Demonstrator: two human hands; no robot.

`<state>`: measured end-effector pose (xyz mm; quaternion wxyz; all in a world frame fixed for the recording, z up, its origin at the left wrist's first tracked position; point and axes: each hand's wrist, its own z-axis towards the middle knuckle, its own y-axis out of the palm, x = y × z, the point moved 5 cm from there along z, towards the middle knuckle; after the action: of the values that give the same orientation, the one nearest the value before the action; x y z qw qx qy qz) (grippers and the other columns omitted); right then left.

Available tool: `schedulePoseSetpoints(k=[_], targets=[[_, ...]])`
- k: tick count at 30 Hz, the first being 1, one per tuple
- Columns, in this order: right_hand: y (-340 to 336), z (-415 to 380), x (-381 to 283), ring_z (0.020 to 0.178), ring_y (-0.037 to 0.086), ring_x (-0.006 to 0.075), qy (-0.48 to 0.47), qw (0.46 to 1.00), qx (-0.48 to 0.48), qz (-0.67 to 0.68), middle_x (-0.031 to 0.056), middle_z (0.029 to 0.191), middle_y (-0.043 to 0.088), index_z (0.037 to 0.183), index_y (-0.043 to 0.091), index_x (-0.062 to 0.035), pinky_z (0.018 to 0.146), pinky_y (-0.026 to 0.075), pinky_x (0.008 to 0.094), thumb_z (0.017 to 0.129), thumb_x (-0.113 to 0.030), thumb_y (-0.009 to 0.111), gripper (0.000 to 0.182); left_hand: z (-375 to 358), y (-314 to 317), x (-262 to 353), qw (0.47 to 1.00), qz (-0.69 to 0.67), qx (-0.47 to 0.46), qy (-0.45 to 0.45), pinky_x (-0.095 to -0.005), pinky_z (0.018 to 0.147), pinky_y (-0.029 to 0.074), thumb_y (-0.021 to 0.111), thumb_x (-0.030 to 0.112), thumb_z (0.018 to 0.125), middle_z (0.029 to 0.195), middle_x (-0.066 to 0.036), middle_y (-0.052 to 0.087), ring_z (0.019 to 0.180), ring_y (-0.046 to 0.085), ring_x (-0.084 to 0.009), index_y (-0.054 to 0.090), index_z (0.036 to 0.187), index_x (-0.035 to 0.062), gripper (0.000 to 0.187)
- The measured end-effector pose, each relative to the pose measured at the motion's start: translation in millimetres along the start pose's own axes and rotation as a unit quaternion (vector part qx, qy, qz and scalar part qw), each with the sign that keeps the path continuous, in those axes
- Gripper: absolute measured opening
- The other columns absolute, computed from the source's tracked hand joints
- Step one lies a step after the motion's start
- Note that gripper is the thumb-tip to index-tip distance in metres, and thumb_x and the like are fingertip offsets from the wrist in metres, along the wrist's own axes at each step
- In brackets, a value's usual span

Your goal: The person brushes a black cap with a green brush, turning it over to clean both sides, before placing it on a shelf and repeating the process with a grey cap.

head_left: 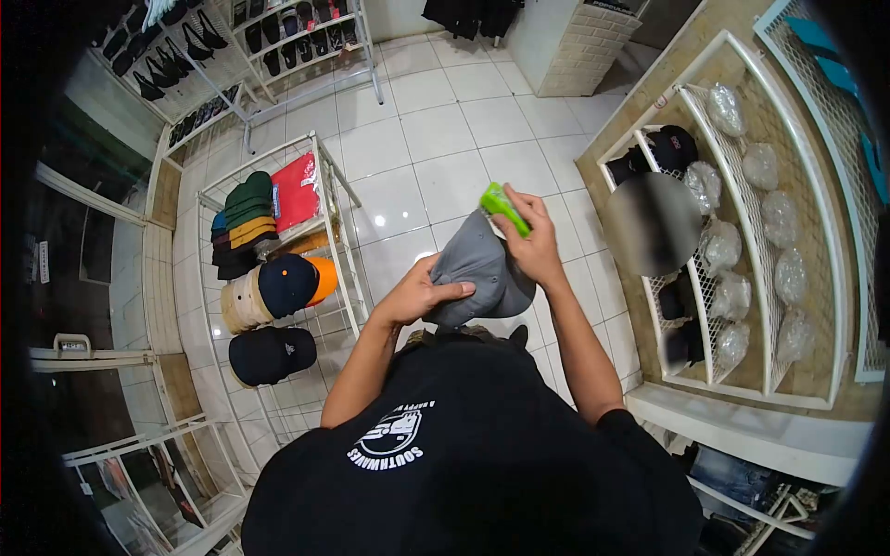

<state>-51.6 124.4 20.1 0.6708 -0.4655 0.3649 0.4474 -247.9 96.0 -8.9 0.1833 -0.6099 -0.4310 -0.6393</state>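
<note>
A grey baseball cap (471, 269) is held up in front of my body, over the tiled floor. My left hand (419, 295) grips its left side, thumb lying across the fabric and the other fingers hidden behind. In my right hand (532, 243) is a small bright green block-shaped tool (505, 208), pinched between thumb and fingers. The tool's lower end is right at the cap's upper edge. The underside of the tool is hidden from this angle.
To the left, a white rack (349, 278) carries stacked caps (273, 357), folded beanies (248, 208) and a red packet (296, 190). A wall rack (742, 371) on the right holds plastic-wrapped bundles (731, 296) and dark caps (671, 148). Sandal shelves (295, 37) stand at the back.
</note>
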Motion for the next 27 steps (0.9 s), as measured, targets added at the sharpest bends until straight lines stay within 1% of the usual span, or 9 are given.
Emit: schedulePoseSetpoints(k=[2,4,10,13,15,19,21,26,27], targets=[[-6,0,-6,0.115,0.060,0.0263,0.002,1.000,0.019,0.022,0.0166,0.124,0.060,0.138,0.062,-0.0034,0.101,0.046,0.0348,0.090,-0.012,0.075,0.051,-2,-3,-2,0.999,-0.019,0.026,-0.015,-0.0289,0.090,0.052,0.076,0.012,0.090,0.108,-0.004,0.071,0.097,0.065,-0.0119,0.064,0.124,-0.0033,0.039],[1,-7,-45,0.114,0.061,0.0245,-0.114,0.993,-0.019,0.015,0.0165,0.123,0.061,0.139,0.061,-0.0028,0.099,0.047,0.0338,0.090,-0.011,0.075,0.052,2,-6,-3,0.999,0.004,-0.009,-0.047,-0.0296,0.094,0.050,0.076,0.008,0.089,0.114,-0.006,0.070,0.101,0.065,-0.0128,0.060,0.130,-0.0030,0.046],[-20,2,16,0.113,0.062,0.0221,-0.023,0.996,0.021,-0.081,0.0165,0.120,0.064,0.138,0.061,-0.0022,0.100,0.047,0.0326,0.089,-0.013,0.077,0.052,4,-4,16,1.000,0.015,-0.012,0.002,-0.0293,0.093,0.052,0.075,0.010,0.091,0.111,-0.004,0.071,0.100,0.065,-0.0120,0.062,0.127,-0.0022,0.040],[-40,-7,13,0.114,0.062,0.0197,-0.002,0.998,0.049,0.041,0.0157,0.124,0.066,0.138,0.060,0.0009,0.101,0.047,0.0314,0.091,-0.012,0.075,0.051,-2,-10,17,0.998,-0.034,0.042,0.026,-0.0297,0.094,0.052,0.076,0.012,0.092,0.113,-0.007,0.070,0.104,0.065,-0.0138,0.061,0.128,-0.0013,0.041],[-33,-18,37,0.117,0.062,0.0182,0.132,0.966,0.005,0.221,0.0146,0.130,0.066,0.138,0.059,0.0033,0.103,0.046,0.0307,0.093,-0.010,0.073,0.049,-1,-10,16,0.997,-0.041,0.055,0.046,-0.0296,0.093,0.052,0.076,0.011,0.092,0.112,-0.007,0.071,0.104,0.065,-0.0139,0.061,0.128,-0.0013,0.041],[-26,-27,47,0.118,0.060,0.0178,0.167,0.948,-0.019,0.270,0.0130,0.130,0.065,0.139,0.059,0.0026,0.104,0.045,0.0297,0.093,-0.009,0.073,0.049,0,-18,7,0.997,-0.017,0.051,0.052,-0.0303,0.093,0.053,0.079,0.010,0.087,0.111,-0.006,0.071,0.102,0.066,-0.0146,0.063,0.124,-0.0013,0.043],[-33,-25,27,0.115,0.060,0.0181,0.042,0.995,-0.018,0.091,0.0115,0.124,0.064,0.139,0.060,-0.0010,0.101,0.046,0.0294,0.090,-0.009,0.076,0.052,-3,-23,12,0.997,0.050,0.045,0.030,-0.0307,0.090,0.055,0.083,0.009,0.082,0.108,-0.007,0.071,0.098,0.067,-0.0143,0.065,0.120,-0.0010,0.043],[-22,-30,-9,0.113,0.059,0.0238,-0.028,0.999,-0.003,-0.029,0.0129,0.122,0.063,0.137,0.065,-0.0077,0.101,0.044,0.0344,0.083,-0.011,0.080,0.057,6,-11,12,0.993,0.017,0.118,-0.009,-0.0288,0.083,0.056,0.082,0.009,0.083,0.104,-0.006,0.072,0.090,0.068,-0.0122,0.065,0.118,-0.0015,0.041],[-17,-34,-30,0.114,0.058,0.0262,-0.096,0.979,0.026,-0.178,0.0127,0.123,0.063,0.135,0.066,-0.0079,0.103,0.041,0.0380,0.081,-0.014,0.081,0.057,8,-7,6,0.995,0.012,0.100,0.002,-0.0291,0.082,0.057,0.081,0.010,0.086,0.102,-0.005,0.072,0.089,0.068,-0.0119,0.065,0.117,-0.0018,0.037]])
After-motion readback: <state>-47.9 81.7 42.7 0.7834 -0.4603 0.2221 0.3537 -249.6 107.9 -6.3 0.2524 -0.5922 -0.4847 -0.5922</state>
